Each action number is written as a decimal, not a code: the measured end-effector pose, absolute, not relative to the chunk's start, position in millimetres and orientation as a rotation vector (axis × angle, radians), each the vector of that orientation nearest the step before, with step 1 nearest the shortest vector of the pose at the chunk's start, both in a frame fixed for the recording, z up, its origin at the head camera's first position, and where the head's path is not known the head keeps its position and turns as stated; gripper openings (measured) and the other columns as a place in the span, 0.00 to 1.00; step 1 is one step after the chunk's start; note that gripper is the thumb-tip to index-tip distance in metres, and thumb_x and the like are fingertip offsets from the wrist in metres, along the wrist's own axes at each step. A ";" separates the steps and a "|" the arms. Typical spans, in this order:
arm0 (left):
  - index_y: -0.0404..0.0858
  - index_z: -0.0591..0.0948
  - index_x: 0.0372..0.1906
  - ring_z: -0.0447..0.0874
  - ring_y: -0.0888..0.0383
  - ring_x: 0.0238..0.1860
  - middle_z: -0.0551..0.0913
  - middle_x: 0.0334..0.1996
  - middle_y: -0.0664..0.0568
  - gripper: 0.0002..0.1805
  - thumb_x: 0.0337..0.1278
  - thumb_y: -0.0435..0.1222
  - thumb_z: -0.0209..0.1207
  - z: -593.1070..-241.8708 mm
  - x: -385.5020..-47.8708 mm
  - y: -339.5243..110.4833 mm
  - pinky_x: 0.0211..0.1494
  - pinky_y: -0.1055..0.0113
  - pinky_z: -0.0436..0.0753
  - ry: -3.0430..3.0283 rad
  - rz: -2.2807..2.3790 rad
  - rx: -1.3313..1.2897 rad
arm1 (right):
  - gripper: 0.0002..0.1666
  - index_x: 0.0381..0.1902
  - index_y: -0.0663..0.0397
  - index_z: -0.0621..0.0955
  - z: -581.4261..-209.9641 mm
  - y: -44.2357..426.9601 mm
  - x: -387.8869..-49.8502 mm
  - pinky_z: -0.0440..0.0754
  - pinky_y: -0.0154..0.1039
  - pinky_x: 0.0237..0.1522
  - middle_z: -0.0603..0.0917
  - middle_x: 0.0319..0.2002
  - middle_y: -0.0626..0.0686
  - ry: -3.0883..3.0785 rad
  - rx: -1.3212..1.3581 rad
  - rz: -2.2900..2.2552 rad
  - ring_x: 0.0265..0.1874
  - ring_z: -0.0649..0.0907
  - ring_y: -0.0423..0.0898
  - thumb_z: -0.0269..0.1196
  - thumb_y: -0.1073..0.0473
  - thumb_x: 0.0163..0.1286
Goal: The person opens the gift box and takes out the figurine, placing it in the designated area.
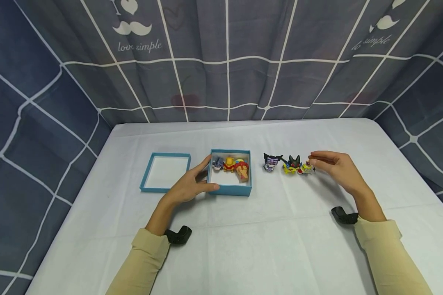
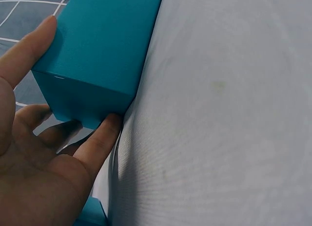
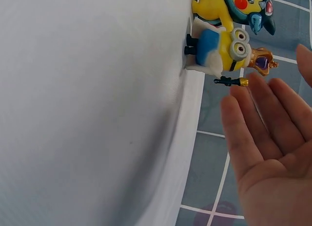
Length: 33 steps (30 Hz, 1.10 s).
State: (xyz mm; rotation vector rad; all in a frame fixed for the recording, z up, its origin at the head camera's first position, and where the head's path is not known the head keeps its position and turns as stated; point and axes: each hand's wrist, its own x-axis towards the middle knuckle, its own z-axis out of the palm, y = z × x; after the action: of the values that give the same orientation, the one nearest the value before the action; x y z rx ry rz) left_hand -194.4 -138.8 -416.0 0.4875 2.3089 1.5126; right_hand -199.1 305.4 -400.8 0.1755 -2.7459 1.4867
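Observation:
My left hand point(image 1: 192, 182) holds the open blue box point(image 1: 230, 190) at its left side, thumb over the front edge and fingers against the left wall. Inside lie a blue-grey figurine point(image 1: 218, 163), a yellow and red one point(image 1: 229, 164), and a tan one with red and yellow point(image 1: 242, 170). To the right, my right hand point(image 1: 334, 168) reaches beside a minion figurine point(image 3: 219, 49), which wears a crown and white cape. Its fingers are extended near a small dark-and-gold staff point(image 3: 231, 82); whether they touch it I cannot tell.
A yellow figurine in a dark costume point(image 1: 292, 164) stands left of the minion, and a black-and-purple figurine point(image 1: 271, 162) beyond it. Left of the box lies its blue-rimmed lid point(image 1: 165, 190). All sit on a white-covered table point(image 1: 243, 246), with grey checked curtains point(image 1: 206, 82) behind.

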 end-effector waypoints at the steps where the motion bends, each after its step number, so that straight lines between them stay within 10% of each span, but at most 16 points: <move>1: 0.55 0.48 0.80 0.53 0.49 0.75 0.47 0.78 0.55 0.55 0.53 0.51 0.71 -416.3 -194.3 -138.8 0.73 0.54 0.60 2.306 1.514 0.486 | 0.28 0.60 0.65 0.79 -400.3 305.1 -198.4 0.75 0.22 0.46 0.86 0.51 0.53 -2.733 0.159 1.490 0.46 0.81 0.29 0.65 0.51 0.70; 26: 0.54 0.48 0.80 0.53 0.51 0.75 0.47 0.78 0.55 0.55 0.54 0.50 0.71 -416.7 -193.6 -137.7 0.74 0.55 0.58 2.332 1.489 0.468 | 0.18 0.54 0.70 0.81 -384.4 279.7 -186.2 0.79 0.23 0.42 0.86 0.42 0.37 -2.449 0.261 1.561 0.40 0.84 0.30 0.64 0.68 0.68; 33: 0.54 0.48 0.80 0.53 0.51 0.75 0.46 0.78 0.56 0.55 0.54 0.50 0.70 -417.1 -193.7 -138.3 0.73 0.57 0.59 2.317 1.500 0.469 | 0.17 0.54 0.69 0.81 -379.5 260.7 -181.2 0.80 0.24 0.42 0.87 0.45 0.48 -2.464 0.356 1.552 0.41 0.84 0.30 0.65 0.71 0.67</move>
State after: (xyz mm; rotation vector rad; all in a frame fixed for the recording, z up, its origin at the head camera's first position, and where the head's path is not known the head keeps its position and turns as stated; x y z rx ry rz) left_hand -193.7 -138.3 -417.1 0.4688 2.3174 1.4997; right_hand -181.2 260.7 -379.5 0.3564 -2.4639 1.5518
